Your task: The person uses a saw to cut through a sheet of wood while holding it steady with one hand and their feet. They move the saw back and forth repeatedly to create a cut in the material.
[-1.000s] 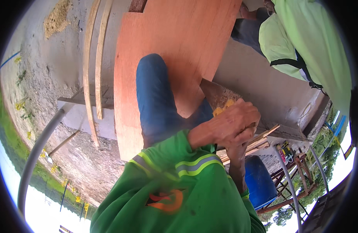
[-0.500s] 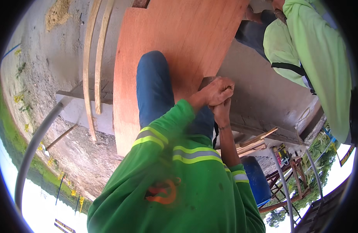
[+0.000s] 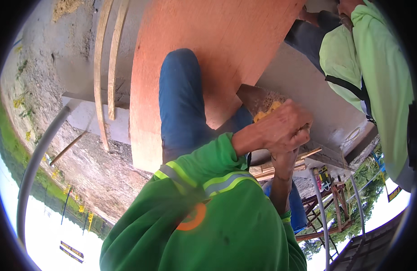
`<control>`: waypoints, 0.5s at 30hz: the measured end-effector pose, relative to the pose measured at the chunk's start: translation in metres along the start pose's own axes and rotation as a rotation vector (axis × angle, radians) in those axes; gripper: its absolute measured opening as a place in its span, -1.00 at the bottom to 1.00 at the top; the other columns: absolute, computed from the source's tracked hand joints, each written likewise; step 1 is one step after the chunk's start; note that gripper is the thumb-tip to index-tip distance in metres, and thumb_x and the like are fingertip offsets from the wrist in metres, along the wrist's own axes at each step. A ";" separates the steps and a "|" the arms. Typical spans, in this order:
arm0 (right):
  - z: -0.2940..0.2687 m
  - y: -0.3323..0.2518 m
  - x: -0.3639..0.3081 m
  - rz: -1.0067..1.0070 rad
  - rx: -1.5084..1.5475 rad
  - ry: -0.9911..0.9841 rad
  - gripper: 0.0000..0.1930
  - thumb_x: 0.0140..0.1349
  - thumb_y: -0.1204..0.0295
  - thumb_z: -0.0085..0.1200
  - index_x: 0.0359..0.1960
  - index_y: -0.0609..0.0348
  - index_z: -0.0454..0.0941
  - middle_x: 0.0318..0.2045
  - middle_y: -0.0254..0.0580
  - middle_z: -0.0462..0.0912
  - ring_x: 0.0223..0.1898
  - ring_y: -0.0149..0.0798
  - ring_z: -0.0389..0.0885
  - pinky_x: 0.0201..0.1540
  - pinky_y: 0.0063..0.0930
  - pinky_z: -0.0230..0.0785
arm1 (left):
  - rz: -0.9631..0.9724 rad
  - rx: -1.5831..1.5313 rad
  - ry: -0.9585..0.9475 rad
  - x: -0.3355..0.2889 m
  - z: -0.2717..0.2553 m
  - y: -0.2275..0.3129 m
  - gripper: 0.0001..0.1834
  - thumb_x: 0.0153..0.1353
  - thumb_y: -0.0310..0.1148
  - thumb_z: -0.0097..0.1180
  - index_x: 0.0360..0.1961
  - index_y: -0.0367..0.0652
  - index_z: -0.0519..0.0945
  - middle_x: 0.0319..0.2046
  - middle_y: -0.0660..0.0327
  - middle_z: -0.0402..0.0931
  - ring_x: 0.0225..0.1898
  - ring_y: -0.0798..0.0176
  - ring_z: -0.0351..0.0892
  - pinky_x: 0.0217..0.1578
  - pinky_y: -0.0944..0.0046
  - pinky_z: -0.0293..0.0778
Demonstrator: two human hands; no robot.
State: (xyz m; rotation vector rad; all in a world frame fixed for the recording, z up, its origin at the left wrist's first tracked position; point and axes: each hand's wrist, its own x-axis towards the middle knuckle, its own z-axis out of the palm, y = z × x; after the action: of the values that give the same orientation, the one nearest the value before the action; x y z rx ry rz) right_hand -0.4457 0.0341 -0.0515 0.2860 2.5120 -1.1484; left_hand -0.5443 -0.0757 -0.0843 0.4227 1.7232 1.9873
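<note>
Both my hands are closed together on a handsaw. Its wide, worn blade [image 3: 253,96] points up and left, touching the edge of a reddish plywood sheet [image 3: 217,31]. Some yellow shows at the handle [image 3: 266,113]; the rest of the grip is hidden by my fingers. My left hand [image 3: 274,126] reaches across from the left, and my right hand [image 3: 290,151] comes up from below, pressed against it. My bent knee [image 3: 181,72] in blue trousers rests on the sheet, left of the saw.
A co-worker in a light green top [image 3: 375,58] is close at the right by the sheet's far edge. Two long wood strips [image 3: 100,67] lie on the left. A grey pipe rail [image 3: 37,162] curves at the lower left. Wood offcuts [image 3: 303,156] lie beyond my right hand.
My two hands and the saw have moved down and to the right, away from the plywood. More of the blade and the yellow handle part shows now.
</note>
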 end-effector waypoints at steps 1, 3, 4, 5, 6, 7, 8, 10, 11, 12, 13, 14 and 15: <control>0.011 -0.008 0.015 0.295 0.469 0.057 -0.51 0.38 0.30 0.10 0.26 0.19 0.27 0.03 -0.19 0.47 -0.11 -0.41 0.59 -0.25 -0.55 0.51 | 0.020 -0.012 -0.007 0.008 -0.001 -0.011 -0.77 0.05 -0.26 0.01 -0.45 -0.24 0.47 -0.45 -0.01 0.46 -0.28 -0.10 0.48 -0.15 0.01 0.36; 0.052 0.023 0.040 0.600 1.014 0.147 -0.53 0.38 0.31 0.09 0.23 0.27 0.31 0.06 -0.16 0.47 -0.06 -0.35 0.58 -0.17 -0.49 0.49 | 0.048 0.027 -0.030 0.011 -0.013 -0.031 -0.80 0.06 -0.27 -0.01 -0.44 -0.21 0.45 -0.46 0.06 0.46 -0.28 -0.03 0.48 -0.15 0.07 0.34; 0.072 0.075 0.035 0.687 0.906 -0.010 -0.54 0.39 0.31 0.09 0.23 0.26 0.32 0.07 -0.16 0.47 -0.02 -0.33 0.56 -0.12 -0.45 0.47 | 0.005 -0.023 -0.038 0.000 0.001 -0.027 -0.80 0.05 -0.27 -0.02 -0.45 -0.21 0.44 -0.46 0.06 0.46 -0.29 -0.03 0.48 -0.15 0.08 0.34; 0.091 0.097 0.034 0.743 0.860 -0.107 -0.54 0.39 0.32 0.08 0.23 0.25 0.32 0.09 -0.15 0.47 0.02 -0.31 0.54 -0.07 -0.41 0.46 | -0.042 -0.049 -0.026 -0.012 0.009 -0.025 -0.81 0.05 -0.28 -0.02 -0.46 -0.20 0.43 -0.47 0.07 0.45 -0.29 -0.03 0.47 -0.15 0.08 0.33; 0.096 0.097 0.035 0.717 0.841 -0.128 -0.55 0.39 0.32 0.07 0.23 0.24 0.32 0.11 -0.14 0.46 0.05 -0.29 0.53 -0.02 -0.37 0.45 | -0.053 -0.036 -0.018 -0.008 0.006 -0.033 -0.81 0.05 -0.28 -0.02 -0.46 -0.20 0.42 -0.47 0.08 0.44 -0.30 -0.03 0.46 -0.15 0.09 0.32; 0.084 0.077 0.037 0.612 0.838 -0.063 -0.56 0.40 0.33 0.07 0.24 0.23 0.33 0.12 -0.14 0.46 0.09 -0.27 0.51 0.03 -0.33 0.43 | -0.035 -0.001 -0.036 0.003 -0.011 -0.049 -0.81 0.05 -0.28 -0.02 -0.47 -0.20 0.41 -0.47 0.08 0.43 -0.30 -0.03 0.45 -0.14 0.09 0.31; 0.063 0.046 0.031 0.495 0.790 0.008 -0.56 0.40 0.33 0.06 0.24 0.22 0.33 0.14 -0.13 0.45 0.13 -0.26 0.50 0.08 -0.29 0.42 | -0.049 -0.005 -0.067 0.002 -0.023 -0.058 -0.81 0.04 -0.28 -0.02 -0.48 -0.19 0.41 -0.48 0.09 0.43 -0.31 -0.03 0.45 -0.14 0.09 0.30; 0.022 0.020 -0.005 0.233 0.346 -0.026 -0.58 0.41 0.34 0.05 0.24 0.19 0.34 0.17 -0.11 0.45 0.21 -0.22 0.46 0.18 -0.21 0.39 | -0.080 -0.020 -0.047 -0.005 -0.013 -0.012 -0.81 0.03 -0.28 -0.03 -0.48 -0.19 0.40 -0.47 0.09 0.43 -0.29 -0.03 0.46 -0.13 0.09 0.31; 0.032 0.020 0.011 0.162 0.323 0.124 -0.62 0.39 0.37 0.07 0.18 0.23 0.39 0.15 -0.13 0.46 0.16 -0.24 0.48 0.09 -0.22 0.42 | 0.022 0.069 -0.069 0.009 -0.027 -0.001 -0.82 0.03 -0.28 -0.04 -0.49 -0.19 0.39 -0.46 0.09 0.44 -0.27 -0.02 0.47 -0.12 0.09 0.31; 0.027 0.008 -0.010 0.173 0.268 0.240 -0.66 0.38 0.39 0.08 0.11 0.26 0.44 0.12 -0.15 0.46 0.12 -0.27 0.50 0.01 -0.24 0.44 | 0.018 -0.037 -0.090 -0.002 -0.021 -0.003 -0.82 0.01 -0.29 -0.03 -0.49 -0.19 0.40 -0.48 0.10 0.42 -0.28 -0.03 0.45 -0.12 0.07 0.31; 0.049 0.045 0.017 0.130 0.279 0.281 -0.66 0.38 0.39 0.08 0.11 0.26 0.44 0.12 -0.15 0.46 0.12 -0.27 0.50 0.01 -0.24 0.44 | 0.066 -0.006 -0.107 0.016 -0.035 -0.042 -0.82 0.01 -0.29 -0.03 -0.49 -0.19 0.40 -0.48 0.10 0.42 -0.28 -0.03 0.45 -0.12 0.07 0.31; 0.077 0.098 0.046 0.421 0.551 0.077 -0.62 0.37 0.39 0.09 0.16 0.27 0.41 0.14 -0.15 0.46 0.13 -0.28 0.49 0.00 -0.29 0.46 | -0.224 -0.172 -0.339 0.036 -0.053 -0.095 -0.82 0.02 -0.29 -0.01 -0.49 -0.19 0.40 -0.48 0.09 0.40 -0.29 -0.04 0.44 -0.12 0.06 0.31; 0.077 0.104 0.037 0.595 0.682 -0.070 -0.60 0.37 0.40 0.09 0.19 0.28 0.39 0.15 -0.15 0.45 0.14 -0.28 0.49 -0.01 -0.32 0.47 | -0.395 -0.299 -0.437 0.026 -0.047 -0.102 -0.82 0.03 -0.29 0.00 -0.49 -0.19 0.40 -0.48 0.09 0.40 -0.29 -0.05 0.43 -0.12 0.06 0.31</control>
State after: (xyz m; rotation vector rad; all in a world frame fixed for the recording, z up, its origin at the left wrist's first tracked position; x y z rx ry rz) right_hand -0.4269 0.0439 -0.1846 1.0547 1.6927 -1.6379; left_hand -0.5755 -0.0911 -0.1941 0.3472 1.1194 1.6747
